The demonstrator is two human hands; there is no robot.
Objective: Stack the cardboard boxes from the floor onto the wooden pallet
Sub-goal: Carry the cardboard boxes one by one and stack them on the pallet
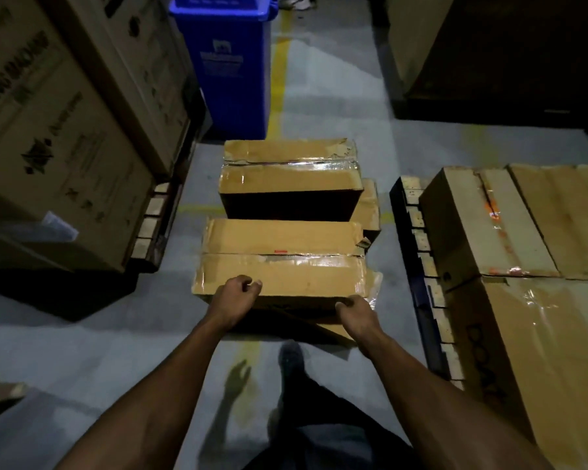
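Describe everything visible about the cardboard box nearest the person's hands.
The nearest cardboard box is a brown, flat rectangular carton, its top seam sealed with glossy clear tape and bearing a small red mark. Its right corner is torn, with loose tape and film hanging off. It lies level atop flattened cardboard on the grey floor, in front of a taller taped box. The left hand rests curled on its near top edge; the right hand grips its near right corner.

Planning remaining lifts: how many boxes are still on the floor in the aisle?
3 visible: near box at the hands, far box, one partly hidden behind it. More may be hidden.
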